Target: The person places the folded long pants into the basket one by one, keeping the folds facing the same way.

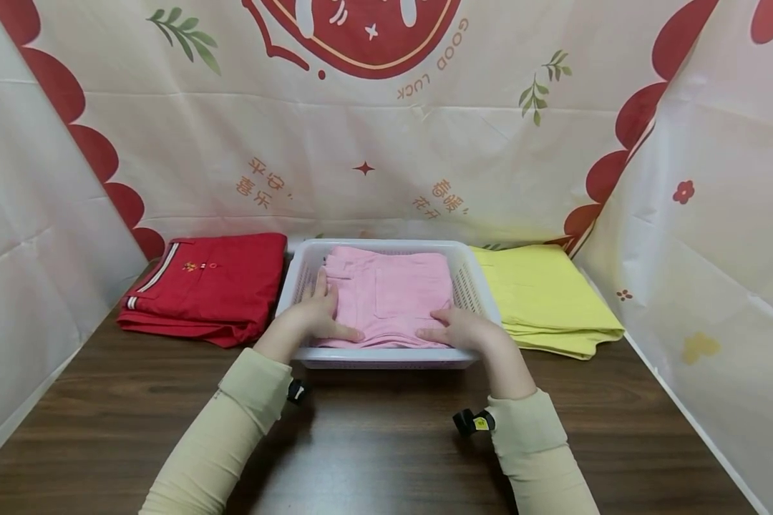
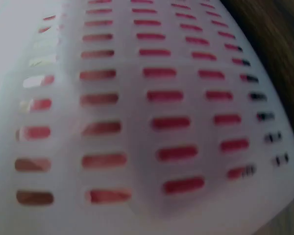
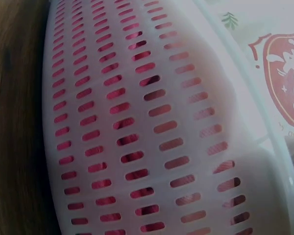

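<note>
A folded pink garment (image 1: 399, 293) lies flat inside a white plastic basket (image 1: 386, 355) at the middle of the table. Over the basket's left front part reaches my left hand (image 1: 315, 315), its fingers spread along the garment's left edge and its thumb over the front folds. At the garment's right front corner, my right hand (image 1: 467, 329) rests with fingertips on the cloth. Both wrist views are filled by the slotted wall of the basket (image 2: 132, 142) (image 3: 100, 161), with pink showing through the slots; the hands are mostly hidden there.
Left of the basket lies a folded red garment (image 1: 225, 286) with white-striped trim. A folded yellow garment (image 1: 541, 293) sits close on the right. Dark wooden table (image 1: 386, 443) extends in front, and a printed cloth backdrop (image 1: 361, 136) hangs behind and at both sides.
</note>
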The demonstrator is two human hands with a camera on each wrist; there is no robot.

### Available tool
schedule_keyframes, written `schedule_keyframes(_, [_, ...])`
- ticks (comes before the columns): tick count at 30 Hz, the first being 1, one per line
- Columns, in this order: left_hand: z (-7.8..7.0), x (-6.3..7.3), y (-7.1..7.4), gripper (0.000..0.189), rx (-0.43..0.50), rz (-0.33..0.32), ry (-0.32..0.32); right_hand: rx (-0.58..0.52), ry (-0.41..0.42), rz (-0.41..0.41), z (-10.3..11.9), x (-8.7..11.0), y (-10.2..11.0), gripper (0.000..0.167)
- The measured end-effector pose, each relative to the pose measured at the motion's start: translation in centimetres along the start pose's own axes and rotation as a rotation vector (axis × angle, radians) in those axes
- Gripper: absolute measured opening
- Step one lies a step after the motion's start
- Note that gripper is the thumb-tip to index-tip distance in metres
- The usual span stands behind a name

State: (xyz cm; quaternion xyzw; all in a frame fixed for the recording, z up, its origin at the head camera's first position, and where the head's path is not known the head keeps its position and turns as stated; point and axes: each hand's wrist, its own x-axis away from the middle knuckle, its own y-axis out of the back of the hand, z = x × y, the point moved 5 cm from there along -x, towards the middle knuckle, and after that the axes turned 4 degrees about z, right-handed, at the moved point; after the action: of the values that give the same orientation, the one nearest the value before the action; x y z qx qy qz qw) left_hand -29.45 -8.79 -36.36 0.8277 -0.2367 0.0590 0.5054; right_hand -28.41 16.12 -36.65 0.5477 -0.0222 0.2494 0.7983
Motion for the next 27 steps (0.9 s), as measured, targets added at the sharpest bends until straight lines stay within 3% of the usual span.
schedule_keyframes(6, [0.33, -0.57, 0.19, 0.120, -0.019, 0.110, 0.001, -0.026, -0.014, 0.028, 0.02, -0.30, -0.13, 0.080])
schedule_keyframes(10, [0.45, -0.87, 0.21, 0.118, -0.015, 0.141, -0.007, -0.032, -0.013, 0.024, -0.07, -0.37, -0.08, 0.082])
schedule_keyframes(20, [0.21, -0.64, -0.29, 0.120, -0.002, 0.101, -0.018, -0.047, -0.028, -0.013, -0.43, -0.50, -0.03, 0.081])
schedule_keyframes(27, [0.23, -0.02, -0.67, 0.104, -0.088, 0.083, -0.024, -0.072, -0.027, -0.040, -0.37, -0.19, 0.08, 0.081])
